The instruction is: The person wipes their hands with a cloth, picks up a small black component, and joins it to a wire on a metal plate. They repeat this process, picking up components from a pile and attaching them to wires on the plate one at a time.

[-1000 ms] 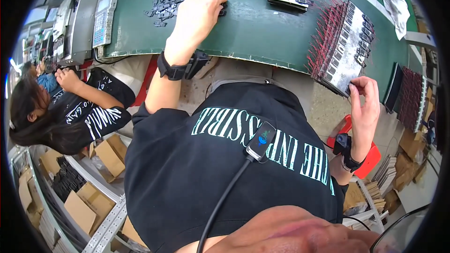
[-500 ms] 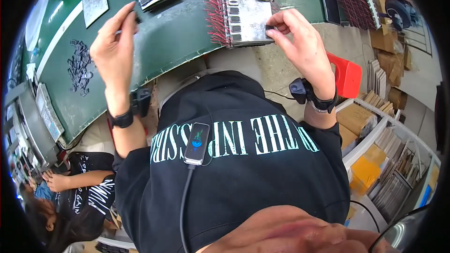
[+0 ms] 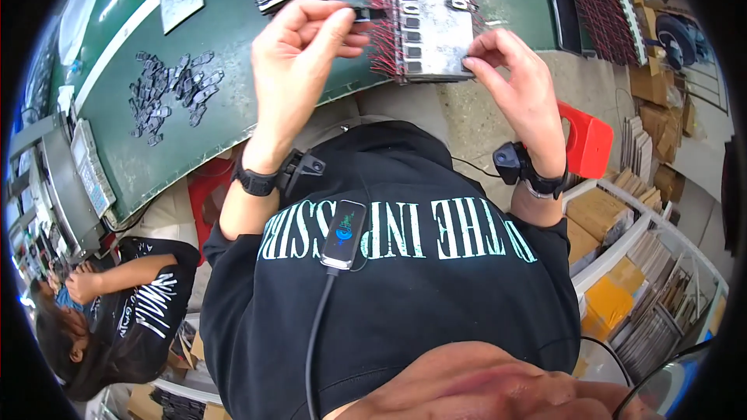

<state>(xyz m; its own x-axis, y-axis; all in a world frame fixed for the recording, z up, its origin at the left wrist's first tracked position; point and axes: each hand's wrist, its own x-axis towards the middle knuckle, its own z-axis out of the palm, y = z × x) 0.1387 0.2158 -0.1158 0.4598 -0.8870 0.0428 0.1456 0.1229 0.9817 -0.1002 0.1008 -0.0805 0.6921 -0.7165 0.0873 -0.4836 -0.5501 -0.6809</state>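
- A small black part is pinched between the thumb and index fingertips of the left hand; the grip is narrow, and the part is held out past the fingertips, to their right.
- The part is seen against the red wires along the left side of a grey metal plate; whether they are touched by it cannot be told.
- The plate's lower right corner is met by the right hand, whose thumb and index fingertip are brought close together.
- A dark piece is seen at those fingertips; whether it is gripped or merely touched cannot be told.
- Black rectangular pieces are lined up on the plate beside the wires.
- Loose black parts are heaped on the green table, left of the left hand and well apart from its fingers.
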